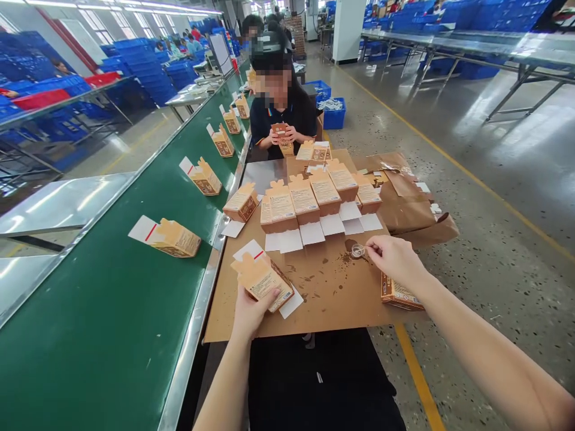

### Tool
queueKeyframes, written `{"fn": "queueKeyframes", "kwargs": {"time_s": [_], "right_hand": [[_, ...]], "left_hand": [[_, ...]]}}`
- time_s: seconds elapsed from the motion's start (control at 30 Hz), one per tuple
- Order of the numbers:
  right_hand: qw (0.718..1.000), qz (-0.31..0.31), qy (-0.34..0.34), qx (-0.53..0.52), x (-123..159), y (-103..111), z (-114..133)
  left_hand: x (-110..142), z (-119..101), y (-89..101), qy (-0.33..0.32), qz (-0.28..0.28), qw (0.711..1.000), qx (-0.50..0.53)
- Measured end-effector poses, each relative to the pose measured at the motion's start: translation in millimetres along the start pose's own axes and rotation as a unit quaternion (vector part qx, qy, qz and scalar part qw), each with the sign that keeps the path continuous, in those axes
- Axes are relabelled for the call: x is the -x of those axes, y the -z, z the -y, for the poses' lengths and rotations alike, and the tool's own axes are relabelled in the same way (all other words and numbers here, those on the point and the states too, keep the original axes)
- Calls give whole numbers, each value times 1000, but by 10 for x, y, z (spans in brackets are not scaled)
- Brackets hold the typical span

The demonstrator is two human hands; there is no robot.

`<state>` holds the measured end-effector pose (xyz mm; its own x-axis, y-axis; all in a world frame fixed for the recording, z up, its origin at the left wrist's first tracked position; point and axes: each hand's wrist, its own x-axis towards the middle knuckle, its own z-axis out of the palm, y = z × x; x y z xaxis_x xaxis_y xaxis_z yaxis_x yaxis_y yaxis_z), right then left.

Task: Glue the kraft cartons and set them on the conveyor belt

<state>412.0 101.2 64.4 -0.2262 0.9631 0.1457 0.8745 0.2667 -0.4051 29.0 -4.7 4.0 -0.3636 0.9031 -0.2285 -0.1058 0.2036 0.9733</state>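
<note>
My left hand (254, 308) is wrapped round a small brown-and-cream printed carton (269, 284), tilted over the near part of the cardboard sheet. White flaps stick out at both ends of this carton. My right hand (395, 257) is closed in a pinch beside a small clear round dish (358, 251); whatever lies between its fingertips is too small to make out. Dark brown stains and spots mark the cardboard around the dish. Partly hidden below my right wrist lies another printed carton (399, 294).
Several cartons with raised flaps (305, 200) stand grouped on the cardboard-covered table (251, 323). A green conveyor belt (112, 311) runs along the left, carrying a row of spaced cartons (177, 239). Across the table a person (283, 114) holds a carton. Crumpled brown paper (404, 197) lies at right.
</note>
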Motion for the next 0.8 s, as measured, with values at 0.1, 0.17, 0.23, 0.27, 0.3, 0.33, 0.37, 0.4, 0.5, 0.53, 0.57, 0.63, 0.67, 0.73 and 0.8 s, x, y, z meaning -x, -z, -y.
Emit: {"fn": "queueKeyframes", "kwargs": {"time_s": [0.1,0.17,0.23,0.27,0.3,0.33,0.37,0.4,0.5,0.53,0.57,0.63,0.67,0.73,0.8], "right_hand": [[1000,7,7,5,-48,-55,-21],[1000,9,11,7,-19,-4,-7],[1000,-14,16,-4,79,84,66],[999,-35,20,-20,151,118,134],[997,-59,26,-46,235,133,226],[993,-82,35,-80,327,118,339],[987,-96,48,-121,420,68,469],[980,-100,60,-164,511,-17,612],[962,-69,94,-249,718,-440,1022],[959,-60,98,-258,759,-601,1128],[959,-52,104,-259,786,-753,1210],[960,-41,116,-253,810,-991,1303],[960,-38,121,-250,812,-1065,1317],[960,-36,126,-247,810,-1120,1302],[960,-40,121,-249,818,-1072,1252]], "left_hand": [[-48,-25,-24,27,7,1000,2],[-65,-65,-33,39,9,999,1],[-72,-107,-46,44,14,999,5],[-75,-124,-53,47,18,999,9],[-78,-137,-60,49,20,999,12],[-80,-146,-66,50,19,998,15],[-82,-152,-71,50,17,998,15],[-83,-156,-75,51,15,999,13],[-80,-170,-93,49,9,999,3],[-77,-177,-102,48,8,999,2],[-73,-187,-110,47,6,999,3],[-66,-206,-126,44,0,999,5],[-62,-213,-131,41,-1,999,6],[-46,-211,-130,34,4,999,7],[-10,-177,-118,26,17,1000,0]]}}
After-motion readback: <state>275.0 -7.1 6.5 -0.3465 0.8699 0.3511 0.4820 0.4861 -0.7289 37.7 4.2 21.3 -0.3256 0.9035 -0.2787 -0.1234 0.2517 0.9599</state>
